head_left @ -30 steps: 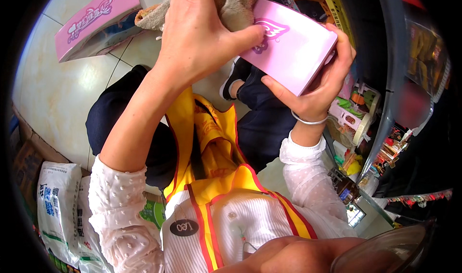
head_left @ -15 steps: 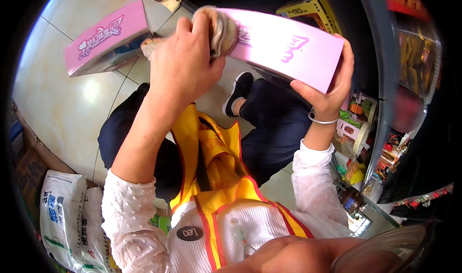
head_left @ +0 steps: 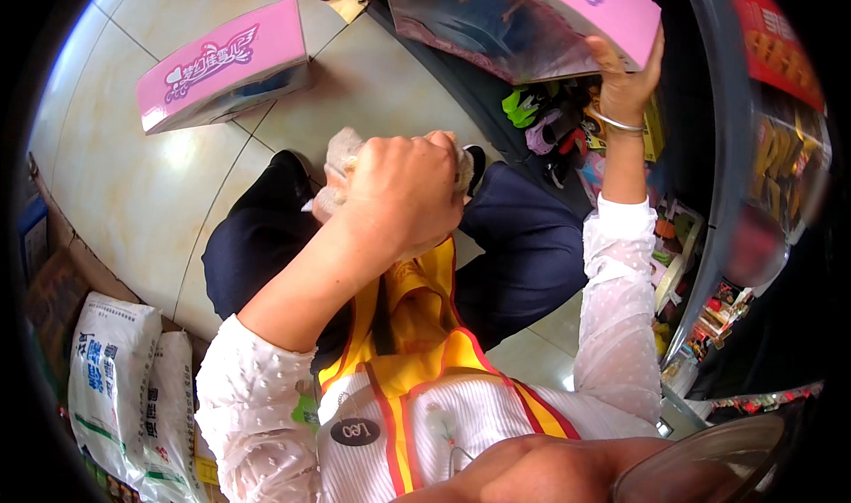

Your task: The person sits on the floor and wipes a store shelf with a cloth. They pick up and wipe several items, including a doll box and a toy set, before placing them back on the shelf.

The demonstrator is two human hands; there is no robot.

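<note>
1. Leftmost, white sacks (head_left: 111, 383) stand nearer the body than the left fingers and well apart from them, set aside where they leave both hands room.
2. Beyond the left fingers and to their left, a pink box (head_left: 222, 69) sits on the tiled floor (head_left: 97, 193), printed pink side up; neither hand touches it, and the floor alone seems to bear it.
3. The left hand (head_left: 403, 184) is clenched round a bunched cloth (head_left: 337, 162), which pokes out on both sides of the knuckles. The fingertips are hidden; the tight fist probably keeps the loose fabric gathered. It hangs above the lap, apart from both boxes.
4. Right of the left fist and farther out, a windowed pink box (head_left: 523, 29) is in the right hand (head_left: 631, 86). The thumb lies on its near edge and the other fingers, partly hidden, wrap the right end, likely to steady it while leaving the window uncovered. Its far side leaves the view, so I cannot tell whether anything else supports it.
5. Just nearer than the right fingers, small colourful toys (head_left: 550, 135) lie below that box.
6. Right of the right fingers, a grey rail (head_left: 725, 104) runs past, touching neither hand.
</note>
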